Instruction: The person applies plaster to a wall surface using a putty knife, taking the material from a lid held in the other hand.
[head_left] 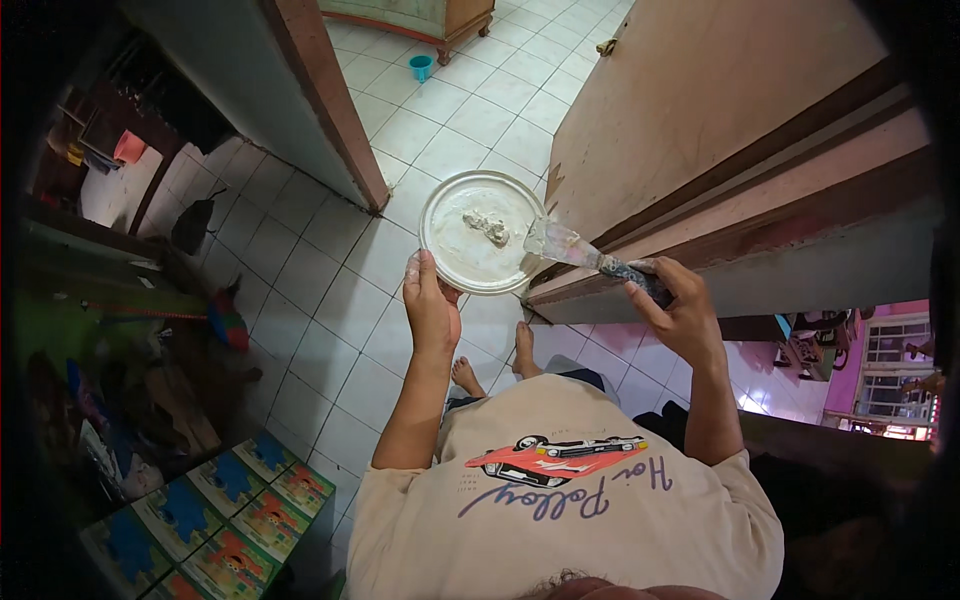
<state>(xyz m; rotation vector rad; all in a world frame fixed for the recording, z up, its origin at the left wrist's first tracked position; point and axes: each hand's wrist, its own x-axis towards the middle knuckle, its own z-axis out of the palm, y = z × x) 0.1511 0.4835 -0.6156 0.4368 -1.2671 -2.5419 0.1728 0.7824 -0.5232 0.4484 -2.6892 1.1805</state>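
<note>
My left hand point(433, 305) grips the near left rim of a round white lid point(450, 262), thumb on top and fingers underneath. A lump of greyish-white putty point(487, 228) lies near the lid's middle, and a thin smear of it coats the surface around. In my right hand point(675, 305) is a putty knife point(565, 245), held by its dark, speckled handle. Its wide blade, crusted with putty, points left and reaches over the lid's right edge. Whether the blade touches the lid I cannot tell.
A wooden door point(690, 110) with a peeling lower edge stands close on the right. A door frame post point(335, 110) rises at the left. Farther off, a turquoise cup point(421, 67) sits on the tiled floor by a wooden cabinet point(400, 18). Patterned colourful sheeting point(215, 520) lies at lower left.
</note>
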